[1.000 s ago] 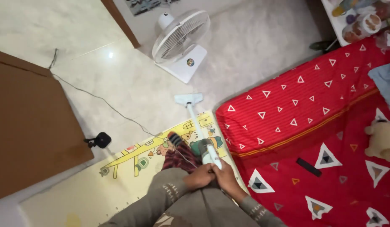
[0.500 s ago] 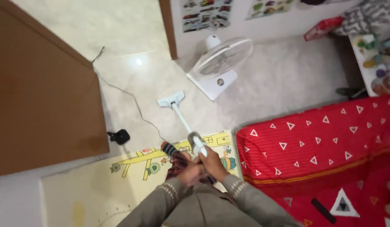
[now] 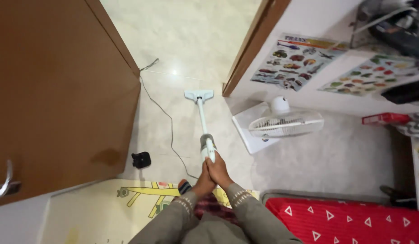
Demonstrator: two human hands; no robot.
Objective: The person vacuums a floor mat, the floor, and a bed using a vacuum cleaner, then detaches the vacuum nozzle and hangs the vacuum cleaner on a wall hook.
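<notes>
A slim white stick vacuum (image 3: 203,121) stretches away from me over the pale marble floor, its flat head (image 3: 198,94) lying in the doorway. My left hand (image 3: 202,180) and my right hand (image 3: 219,171) both clasp its handle end, pressed together, sleeves of a grey patterned sweater behind them. A thin grey cord (image 3: 168,118) trails across the floor to the left of the vacuum.
An open brown door (image 3: 60,95) stands on the left, with a black doorstop (image 3: 141,159) near its foot. A white floor fan (image 3: 277,123) stands to the right below wall posters (image 3: 296,57). A yellow play mat (image 3: 105,208) and a red triangle-patterned mattress (image 3: 354,221) lie near me.
My view has swung left and forward toward the doorway. The vacuum head has slid across the floor from near the fan to the door opening, with both hands still on the handle.
</notes>
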